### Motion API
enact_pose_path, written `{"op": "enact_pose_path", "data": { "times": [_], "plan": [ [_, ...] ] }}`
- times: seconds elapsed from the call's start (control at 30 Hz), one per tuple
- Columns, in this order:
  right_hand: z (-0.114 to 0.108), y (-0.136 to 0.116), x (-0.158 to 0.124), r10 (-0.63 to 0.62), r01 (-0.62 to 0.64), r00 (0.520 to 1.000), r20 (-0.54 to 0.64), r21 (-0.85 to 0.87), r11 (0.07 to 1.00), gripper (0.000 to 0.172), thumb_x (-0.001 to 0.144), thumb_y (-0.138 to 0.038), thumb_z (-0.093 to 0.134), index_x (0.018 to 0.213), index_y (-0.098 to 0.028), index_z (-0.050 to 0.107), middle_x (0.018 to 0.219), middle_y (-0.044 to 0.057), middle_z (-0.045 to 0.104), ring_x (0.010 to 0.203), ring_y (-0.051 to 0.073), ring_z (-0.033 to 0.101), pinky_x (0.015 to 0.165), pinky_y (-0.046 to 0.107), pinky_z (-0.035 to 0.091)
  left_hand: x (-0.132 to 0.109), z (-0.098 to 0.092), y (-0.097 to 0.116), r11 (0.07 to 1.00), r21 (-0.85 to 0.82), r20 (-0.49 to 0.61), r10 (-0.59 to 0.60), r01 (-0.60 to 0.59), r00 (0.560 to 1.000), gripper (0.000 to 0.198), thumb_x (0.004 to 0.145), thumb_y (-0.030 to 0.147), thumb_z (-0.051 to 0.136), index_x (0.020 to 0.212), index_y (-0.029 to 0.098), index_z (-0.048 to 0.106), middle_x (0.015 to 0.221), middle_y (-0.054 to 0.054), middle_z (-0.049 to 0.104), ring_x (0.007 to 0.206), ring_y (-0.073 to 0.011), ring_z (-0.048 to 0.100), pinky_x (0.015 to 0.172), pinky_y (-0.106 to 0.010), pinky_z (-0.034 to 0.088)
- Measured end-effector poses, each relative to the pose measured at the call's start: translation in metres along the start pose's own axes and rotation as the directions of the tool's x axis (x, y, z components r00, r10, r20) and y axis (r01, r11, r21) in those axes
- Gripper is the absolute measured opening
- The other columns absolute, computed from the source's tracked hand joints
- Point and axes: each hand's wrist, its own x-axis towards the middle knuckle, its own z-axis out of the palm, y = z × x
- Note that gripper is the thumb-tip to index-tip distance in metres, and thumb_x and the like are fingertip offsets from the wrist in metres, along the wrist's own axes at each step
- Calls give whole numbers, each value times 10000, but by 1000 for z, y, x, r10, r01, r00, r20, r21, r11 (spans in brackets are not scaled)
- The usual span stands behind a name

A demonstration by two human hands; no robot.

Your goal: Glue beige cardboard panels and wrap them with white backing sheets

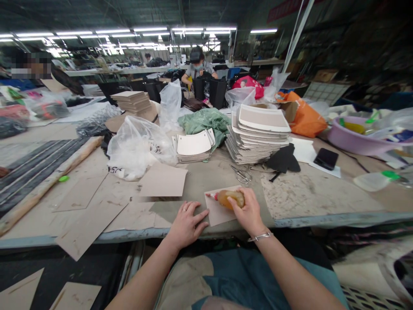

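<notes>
My right hand (pixel 250 210) is wrapped round a glue bottle (pixel 230 199) of amber liquid, tipped on its side with its red nozzle pointing left. The nozzle is over the upper left part of a beige cardboard piece (pixel 221 216) on the table in front of me. My left hand (pixel 189 221) lies with fingers spread at the left edge of that piece, fingertips touching it or just beside it. Another beige cardboard sheet (pixel 164 181) rests further left. Scissors (pixel 241 174) lie behind the bottle.
Behind stand a tall stack of panels (pixel 260 133) and a shorter stack (pixel 193 144). A plastic bag (pixel 140 146) sits left of them. A phone (pixel 325 159) and a purple basin (pixel 355 137) are right. Brown-streaked cardboard (pixel 93 224) overhangs the table edge. A person (pixel 198 69) works across.
</notes>
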Motion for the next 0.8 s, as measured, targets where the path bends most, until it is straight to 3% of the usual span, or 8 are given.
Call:
{"op": "enact_pose_path", "data": {
  "times": [0.4,0.53,0.67,0.8],
  "plan": [
    [-53,47,-2,93,-129,976,-195,-183,975,295,783,-412,587,969,-189,533,892,66,550,855,234,514,760,394,441,-1,3,-3,1000,-22,-23,0,0,1000,346,853,394,518,1182,314,585,1184,-92,474,1112,-266,411,999,-519,311],
    [-61,49,-3,218,-247,946,-240,-97,964,354,745,-451,610,961,-180,540,885,61,554,808,220,530,732,379,450,-2,3,-2,1000,-26,-34,1,-2,999,339,853,393,520,1174,314,593,1188,-91,479,1115,-264,417,1010,-517,305],
    [-61,40,-3,357,-349,928,-106,85,933,386,728,-480,612,967,-189,530,898,47,574,762,191,548,708,343,463,-1,2,-1,1000,-31,-40,5,-6,999,333,855,403,516,1161,308,604,1179,-92,487,1106,-263,425,1007,-515,311],
    [-53,34,-6,331,-338,941,71,125,933,359,729,-467,620,957,-201,543,910,38,579,786,191,549,735,335,461,-1,2,0,1000,-29,-30,-11,10,1000,333,851,403,521,1157,304,608,1173,-94,490,1107,-264,423,1008,-513,308]
  ]
}}
